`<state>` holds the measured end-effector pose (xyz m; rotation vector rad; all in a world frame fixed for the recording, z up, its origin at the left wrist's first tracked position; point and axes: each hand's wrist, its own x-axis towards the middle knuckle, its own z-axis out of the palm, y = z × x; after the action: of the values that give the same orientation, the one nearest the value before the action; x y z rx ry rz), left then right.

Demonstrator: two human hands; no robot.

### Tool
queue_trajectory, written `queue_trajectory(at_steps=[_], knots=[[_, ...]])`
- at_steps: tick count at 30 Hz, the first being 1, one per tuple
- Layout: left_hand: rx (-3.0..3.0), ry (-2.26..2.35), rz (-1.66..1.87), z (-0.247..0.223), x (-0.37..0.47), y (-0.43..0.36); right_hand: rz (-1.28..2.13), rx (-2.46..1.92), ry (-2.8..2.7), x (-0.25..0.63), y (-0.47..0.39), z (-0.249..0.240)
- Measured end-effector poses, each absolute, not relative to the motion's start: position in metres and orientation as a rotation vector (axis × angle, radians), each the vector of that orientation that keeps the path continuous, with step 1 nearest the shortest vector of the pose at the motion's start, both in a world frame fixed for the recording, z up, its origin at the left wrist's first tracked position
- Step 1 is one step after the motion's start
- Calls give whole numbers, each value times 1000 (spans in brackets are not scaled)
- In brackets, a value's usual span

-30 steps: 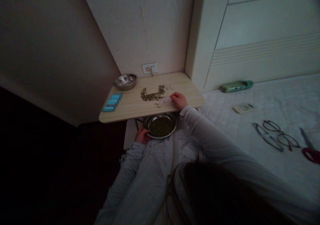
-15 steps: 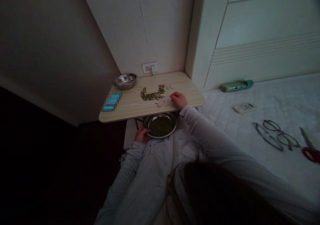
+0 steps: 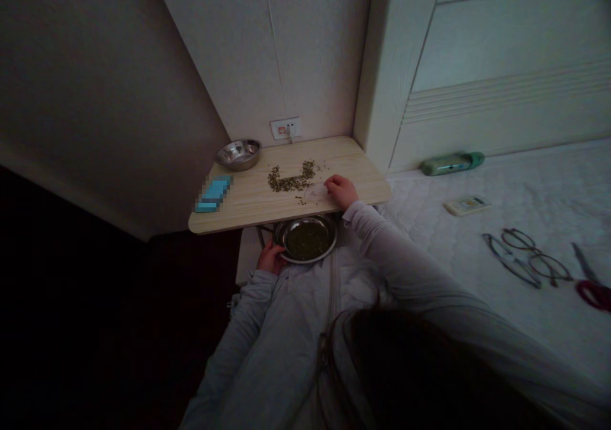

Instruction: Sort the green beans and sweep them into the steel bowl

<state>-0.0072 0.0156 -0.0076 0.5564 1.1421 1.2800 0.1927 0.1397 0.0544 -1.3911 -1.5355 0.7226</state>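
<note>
My left hand (image 3: 272,258) grips the rim of a steel bowl (image 3: 310,258), held under the table's front edge. Dark green bits (image 3: 308,238) cover the bowl's bottom. Over the right part of the pale wooden table (image 3: 238,210), my right hand (image 3: 342,191) has its fingers pinched on the edge of a thin, clear disc (image 3: 316,192). Small greenish-brown pieces (image 3: 287,182) lie in a curved heap left of the disc, with a few scattered around it.
At the table's back left stands another steel bowl (image 3: 239,154), with a blurred blue item (image 3: 214,194) in front. On the white bed (image 3: 420,226) at right lie a green bottle (image 3: 451,163), a pale remote (image 3: 466,205), glasses (image 3: 548,267) and red-handled scissors (image 3: 592,294).
</note>
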Motion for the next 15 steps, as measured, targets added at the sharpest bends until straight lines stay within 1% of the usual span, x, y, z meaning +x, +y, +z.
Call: queue_trajectory(at_steps=[15], knots=[[585, 1139, 1265, -6, -8, 15, 729, -1394, -1523, 193, 140, 54]])
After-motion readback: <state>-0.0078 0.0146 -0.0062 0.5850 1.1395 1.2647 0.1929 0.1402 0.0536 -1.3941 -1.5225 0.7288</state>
